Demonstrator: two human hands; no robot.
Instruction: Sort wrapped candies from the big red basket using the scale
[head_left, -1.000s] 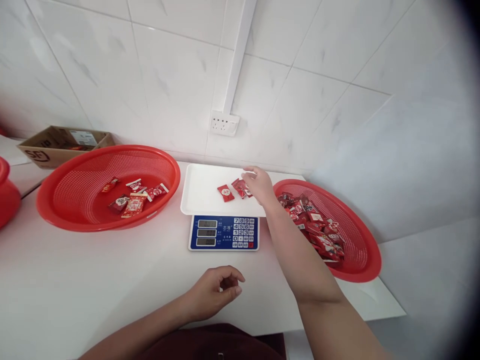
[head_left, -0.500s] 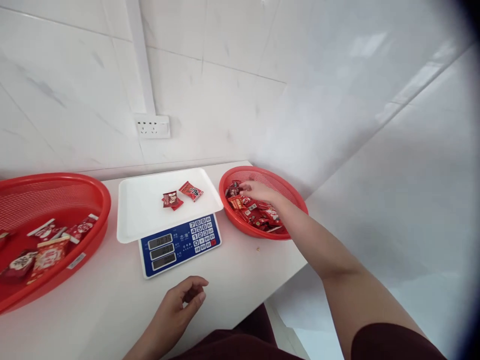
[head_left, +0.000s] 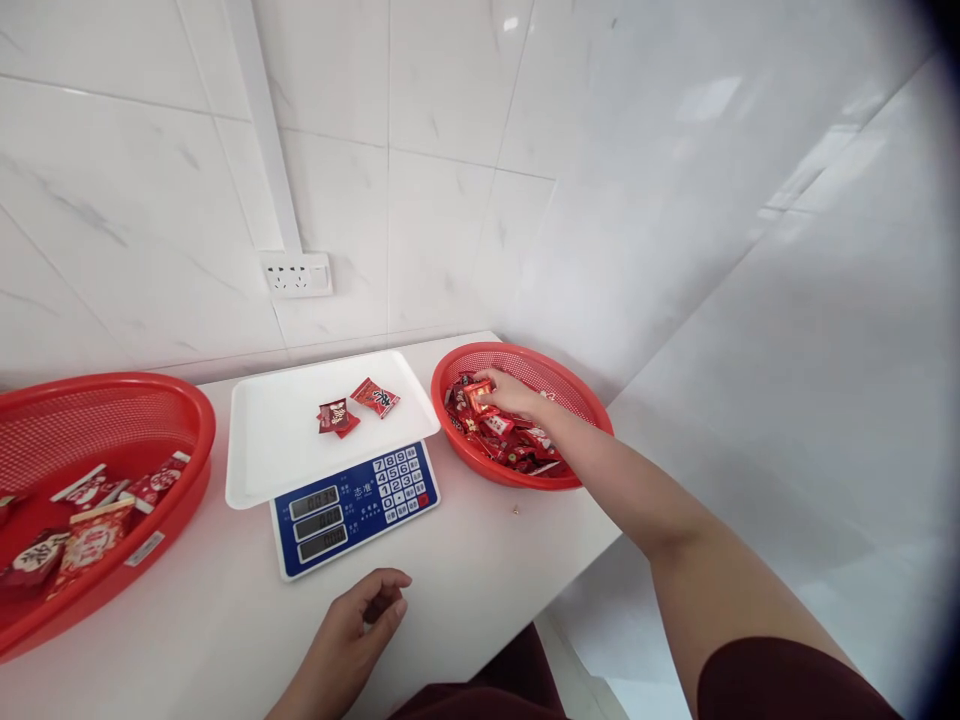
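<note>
My right hand (head_left: 511, 393) reaches into the red mesh basket (head_left: 495, 470) on the right. Its fingers are closed on a small orange-red snack packet (head_left: 477, 397), lifted a little from the several red packets (head_left: 517, 455) piled there. My left hand (head_left: 358, 625) is held loosely over the front of the table, its fingers curled and thumb apart, holding nothing. Between the baskets, a white tray (head_left: 277, 450) tops a blue digital scale (head_left: 360, 508). On the tray lie a red packet (head_left: 376, 397) and a dark red packet (head_left: 334, 415) overlapping another red one.
A larger red basket (head_left: 196, 470) with several snack packets (head_left: 94, 535) stands on the left. A wall socket (head_left: 296, 275) is behind the tray. A tiny crumb (head_left: 516, 510) lies by the right basket. The white table (head_left: 480, 560) ends at a slanted right edge.
My right hand has moved down among the packets and taken hold of the orange-red one. My left hand keeps its pose. The view has tilted slightly upward.
</note>
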